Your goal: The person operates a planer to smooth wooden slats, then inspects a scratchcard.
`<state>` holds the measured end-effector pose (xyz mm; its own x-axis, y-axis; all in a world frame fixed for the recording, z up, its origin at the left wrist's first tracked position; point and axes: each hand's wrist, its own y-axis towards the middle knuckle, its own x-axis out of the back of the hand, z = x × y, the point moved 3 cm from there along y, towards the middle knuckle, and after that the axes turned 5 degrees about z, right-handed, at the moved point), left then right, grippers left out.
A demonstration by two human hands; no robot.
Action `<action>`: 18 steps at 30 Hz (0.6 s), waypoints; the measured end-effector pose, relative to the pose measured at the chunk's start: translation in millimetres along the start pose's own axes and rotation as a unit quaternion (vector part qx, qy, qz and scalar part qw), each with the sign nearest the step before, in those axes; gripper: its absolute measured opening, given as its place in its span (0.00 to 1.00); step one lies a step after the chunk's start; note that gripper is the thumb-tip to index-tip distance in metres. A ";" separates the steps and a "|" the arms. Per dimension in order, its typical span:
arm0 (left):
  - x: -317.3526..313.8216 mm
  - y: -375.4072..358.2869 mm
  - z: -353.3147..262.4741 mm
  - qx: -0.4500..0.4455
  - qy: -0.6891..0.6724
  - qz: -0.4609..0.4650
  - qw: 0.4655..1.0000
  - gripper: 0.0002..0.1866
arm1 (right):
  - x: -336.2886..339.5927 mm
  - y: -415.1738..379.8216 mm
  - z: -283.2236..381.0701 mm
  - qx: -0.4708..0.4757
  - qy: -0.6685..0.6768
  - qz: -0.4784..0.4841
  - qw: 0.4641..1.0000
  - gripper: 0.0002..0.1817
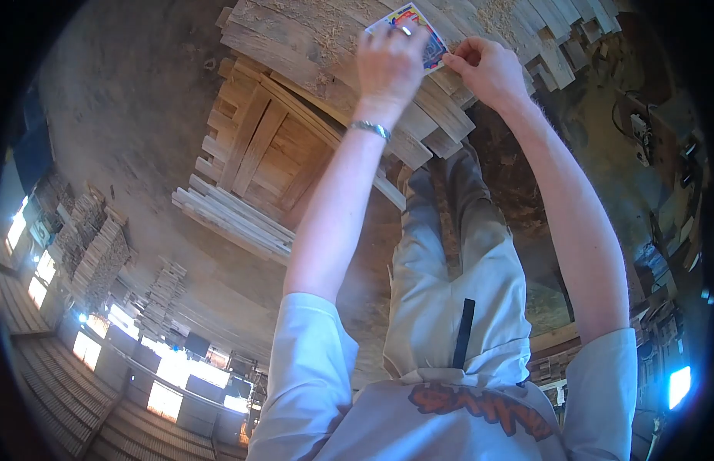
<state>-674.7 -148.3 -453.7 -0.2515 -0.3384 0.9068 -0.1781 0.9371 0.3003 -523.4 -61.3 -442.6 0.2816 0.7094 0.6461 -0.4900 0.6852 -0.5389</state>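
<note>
Card (434,55) under left hand (389,67), fingers loosely bent, grip unclear; right hand (493,73), curled, pinches card's edge; planks (295,34) below both.

One head-worn camera, wide round view, dark corners. Faces steeply down; shirt (468,430) close at bottom, trousers (430,307) mid-frame, left hand (391,65) and right hand (491,73) farther off, near top edge.

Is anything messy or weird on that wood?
Yes: wood shavings are scattered over the planks, like spilled crumbs. Also, a brightly coloured printed card is beneath the left hand, with the right hand at its edge; it looks odd against such plain wood.
</note>
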 end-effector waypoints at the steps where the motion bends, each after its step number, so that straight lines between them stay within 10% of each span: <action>1: -0.7 8.0 8.5 0.032 0.011 -0.003 0.999 0.03 | -0.4 0.2 -0.4 0.002 -0.002 -0.002 1.000 0.17; 18: -3.2 19.7 8.7 0.059 0.039 0.007 0.997 0.02 | 0.3 -1.5 3.1 -0.014 0.002 -0.003 1.000 0.16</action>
<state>-685.7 -129.5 -453.3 -0.1806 -0.3137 0.9322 -0.2873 0.9233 0.2550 -525.1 -62.6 -439.9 0.2880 0.7065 0.6464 -0.4657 0.6932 -0.5501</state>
